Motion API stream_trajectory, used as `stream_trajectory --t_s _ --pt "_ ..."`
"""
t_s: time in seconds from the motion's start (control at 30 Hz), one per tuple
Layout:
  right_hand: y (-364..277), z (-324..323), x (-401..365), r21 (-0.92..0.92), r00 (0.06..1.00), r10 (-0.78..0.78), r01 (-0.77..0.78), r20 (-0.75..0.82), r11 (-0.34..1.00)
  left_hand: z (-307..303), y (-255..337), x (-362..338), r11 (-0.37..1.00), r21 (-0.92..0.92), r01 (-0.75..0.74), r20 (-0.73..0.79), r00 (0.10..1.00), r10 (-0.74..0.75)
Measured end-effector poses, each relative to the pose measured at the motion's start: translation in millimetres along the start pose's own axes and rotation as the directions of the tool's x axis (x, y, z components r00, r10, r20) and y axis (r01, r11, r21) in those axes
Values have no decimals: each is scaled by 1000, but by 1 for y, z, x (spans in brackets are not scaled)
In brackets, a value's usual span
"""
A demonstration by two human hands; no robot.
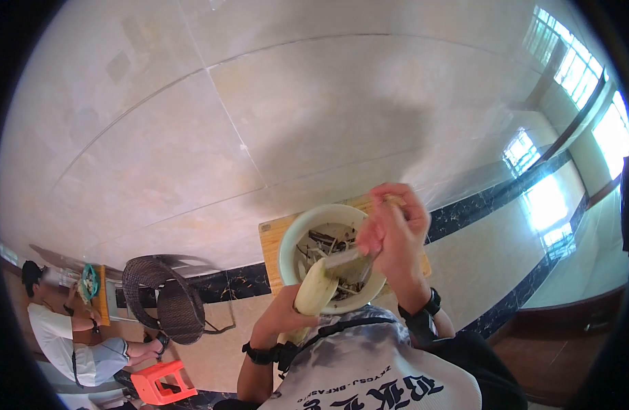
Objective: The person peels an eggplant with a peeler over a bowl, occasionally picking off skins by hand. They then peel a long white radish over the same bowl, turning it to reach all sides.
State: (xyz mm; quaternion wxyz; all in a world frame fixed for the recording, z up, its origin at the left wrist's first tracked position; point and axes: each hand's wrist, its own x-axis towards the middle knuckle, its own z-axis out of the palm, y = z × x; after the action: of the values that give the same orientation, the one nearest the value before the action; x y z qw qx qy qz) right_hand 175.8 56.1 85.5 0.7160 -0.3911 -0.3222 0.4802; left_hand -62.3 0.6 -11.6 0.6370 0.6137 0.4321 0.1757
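Note:
My left hand [280,318] is closed around a long, pale green-white vegetable [316,290], perhaps a gourd, tilted over the near left rim of a bowl. My right hand [400,236] grips a knife [346,258], its broad blade against the upper end of the vegetable. Motion smears the right fingers and the blade somewhat. Below both hands, the pale bowl [287,254] holds dark and light strips of peel [326,239]. It stands on a small wooden table [268,240].
A tiled wall [342,102] rises just beyond the table. To the left stand a dark woven chair [181,311] and an orange plastic stool [160,383]. Farther left, a seated person [61,335] works over a green bowl [90,281] on another wooden table.

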Motion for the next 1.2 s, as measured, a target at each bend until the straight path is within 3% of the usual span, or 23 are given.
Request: stream_trajectory --t_s 0.03,0.1,0.13,0.27,0.37,0.47,0.57,0.6,0.7,0.8,0.9,1.1,1.2 --pt "0 -3 6 -64 997 -71 68 -41 996 4 2 -2 997 4 -83 29 996 83" --pt "7 -21 30 95 996 31 -24 -82 995 16 8 -8 970 9 -242 94 966 240" --pt "11 -28 35 172 991 96 -80 -90 982 17 10 -9 975 49 -219 57 975 216" --pt "12 -32 34 242 979 156 -122 -131 963 4 13 0 987 -150 -47 -12 999 46" --pt "16 -31 28 264 972 189 -147 -142 953 6 16 1 976 -186 -108 -114 990 88" --pt "21 -28 20 283 960 230 -180 -158 942 5 6 8 986 -43 -164 -267 953 146" --pt "26 -21 9 294 956 258 -209 -141 933 12 24 12 940 -264 -217 -385 917 104" --pt "27 -18 5 292 956 261 -215 -131 932 17 23 18 899 -311 -309 -476 869 134" --pt "27 -7 -5 276 961 248 -206 -126 939 20 33 20 846 -398 -354 -569 819 75" --pt "28 -1 -11 251 969 219 -186 -113 950 20 32 22 892 -331 -309 -560 825 78" --pt "27 1 -15 217 979 184 -162 -86 963 23 27 29 891 -246 -382 -600 782 170" --pt "23 1 -18 172 988 134 -120 -76 978 23 35 28 899 -323 -297 -582 811 59" --pt "24 1 -17 188 986 150 -133 -79 973 23 27 31 878 -343 -332 -601 797 67"
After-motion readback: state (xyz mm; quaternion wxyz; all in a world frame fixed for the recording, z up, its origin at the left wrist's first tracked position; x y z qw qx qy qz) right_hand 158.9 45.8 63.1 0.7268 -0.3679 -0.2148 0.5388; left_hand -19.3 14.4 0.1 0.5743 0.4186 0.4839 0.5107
